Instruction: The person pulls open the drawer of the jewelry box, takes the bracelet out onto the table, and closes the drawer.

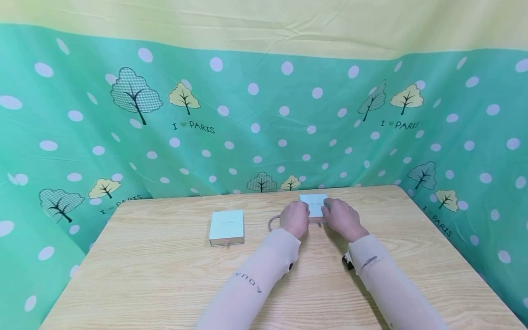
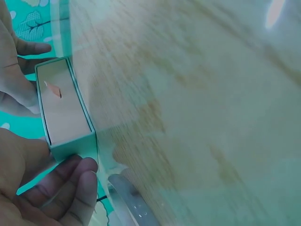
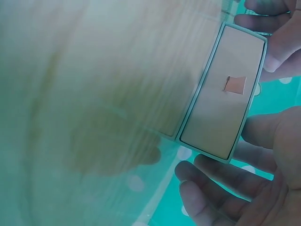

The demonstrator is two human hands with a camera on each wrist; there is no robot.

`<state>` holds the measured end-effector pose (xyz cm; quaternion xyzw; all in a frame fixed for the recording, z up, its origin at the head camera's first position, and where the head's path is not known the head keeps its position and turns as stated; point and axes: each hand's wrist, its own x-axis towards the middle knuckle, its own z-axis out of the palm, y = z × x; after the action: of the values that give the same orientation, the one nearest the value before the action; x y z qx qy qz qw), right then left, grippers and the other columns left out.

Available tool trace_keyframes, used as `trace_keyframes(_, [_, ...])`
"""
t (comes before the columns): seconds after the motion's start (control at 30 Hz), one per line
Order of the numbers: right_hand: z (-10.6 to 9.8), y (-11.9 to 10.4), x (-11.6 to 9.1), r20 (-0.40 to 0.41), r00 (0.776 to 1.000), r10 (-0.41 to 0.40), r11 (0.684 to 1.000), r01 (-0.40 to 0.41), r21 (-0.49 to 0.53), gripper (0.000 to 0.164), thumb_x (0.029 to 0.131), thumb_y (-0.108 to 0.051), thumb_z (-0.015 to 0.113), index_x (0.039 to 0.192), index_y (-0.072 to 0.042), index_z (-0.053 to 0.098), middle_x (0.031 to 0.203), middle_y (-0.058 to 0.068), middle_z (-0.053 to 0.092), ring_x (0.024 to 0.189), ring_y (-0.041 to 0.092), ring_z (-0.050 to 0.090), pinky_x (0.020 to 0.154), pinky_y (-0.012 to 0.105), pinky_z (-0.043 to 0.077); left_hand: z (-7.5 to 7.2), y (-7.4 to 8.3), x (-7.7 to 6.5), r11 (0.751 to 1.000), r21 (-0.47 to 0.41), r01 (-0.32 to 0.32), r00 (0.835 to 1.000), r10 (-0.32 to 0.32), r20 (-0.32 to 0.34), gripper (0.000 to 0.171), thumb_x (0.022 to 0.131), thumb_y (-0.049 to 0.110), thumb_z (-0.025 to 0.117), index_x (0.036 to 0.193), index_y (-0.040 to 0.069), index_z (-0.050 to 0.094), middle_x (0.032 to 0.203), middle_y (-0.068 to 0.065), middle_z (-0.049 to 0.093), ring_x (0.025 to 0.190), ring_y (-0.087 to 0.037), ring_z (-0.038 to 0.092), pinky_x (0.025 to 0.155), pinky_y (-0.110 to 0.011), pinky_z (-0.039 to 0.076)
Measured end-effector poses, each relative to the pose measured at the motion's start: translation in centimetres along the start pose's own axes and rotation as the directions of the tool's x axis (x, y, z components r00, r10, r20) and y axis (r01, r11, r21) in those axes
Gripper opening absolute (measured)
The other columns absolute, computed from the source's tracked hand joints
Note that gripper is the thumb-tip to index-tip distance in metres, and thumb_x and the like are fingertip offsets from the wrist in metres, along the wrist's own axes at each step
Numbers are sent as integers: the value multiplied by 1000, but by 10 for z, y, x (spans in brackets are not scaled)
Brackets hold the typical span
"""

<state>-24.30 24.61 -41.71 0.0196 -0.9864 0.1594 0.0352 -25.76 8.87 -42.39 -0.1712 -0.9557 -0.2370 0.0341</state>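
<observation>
At the back of the table, a small pale-blue drawer box (image 1: 314, 206) lies between my two hands. Its beige drawer front (image 2: 66, 113) with a pinkish ribbon tab (image 3: 235, 85) faces me and looks closed. My left hand (image 1: 294, 219) grips the box's left side, fingers curled against it. On the opposite side my right hand (image 1: 343, 218) holds the box with thumb and bent fingers. A grey curved band (image 1: 272, 223), also seen as a strap (image 2: 134, 200) in the left wrist view, lies just left of my left hand and is partly hidden by it.
A second pale-blue drawer box (image 1: 227, 225) rests on the wooden table (image 1: 165, 275), left of my hands, its tab toward me. A green dotted curtain (image 1: 264, 119) hangs right behind the table's back edge and along both sides.
</observation>
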Motion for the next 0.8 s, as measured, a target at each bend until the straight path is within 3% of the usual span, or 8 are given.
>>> trace_keyframes(0.27, [0, -1, 1, -7, 1000, -5, 1000, 5, -5, 39, 99, -22, 45, 129, 1, 56, 125, 23, 58, 97, 35, 61, 78, 54, 50, -2, 2, -1, 1000, -17, 24, 1000, -24, -14, 16, 95, 20, 60, 95, 15, 75, 89, 1, 70, 79, -17, 66, 69, -29, 54])
trace_keyframes(0.4, [-1, -2, 1, -1, 1000, 2, 1000, -2, 1, 38, 98, -21, 46, 128, 0, 57, 125, 23, 58, 81, 27, 60, 67, 45, 51, -3, 3, -1, 1000, 1, 22, 1000, -22, -10, 15, 94, 20, 61, 91, 15, 75, 85, 1, 69, 77, -16, 66, 67, -28, 54])
trace_keyframes(0.57, [0, -3, 1, -3, 1000, 4, 1000, -4, 10, 35, 98, -20, 46, 123, -2, 62, 109, 19, 64, 63, 21, 53, 51, 33, 44, -3, 2, -1, 1000, 8, 17, 1000, -17, 5, 16, 94, 18, 61, 86, 15, 75, 80, 2, 68, 74, -15, 65, 65, -26, 54])
trace_keyframes(0.8, [0, -5, -2, 9, 1000, 21, 1000, -21, 6, 39, 99, -22, 46, 128, 0, 58, 122, 22, 60, 68, 21, 54, 55, 33, 46, -1, 2, -2, 1000, 8, -1, 1000, 1, 12, 14, 94, 17, 62, 87, 14, 74, 80, 2, 68, 74, -15, 65, 66, -26, 54])
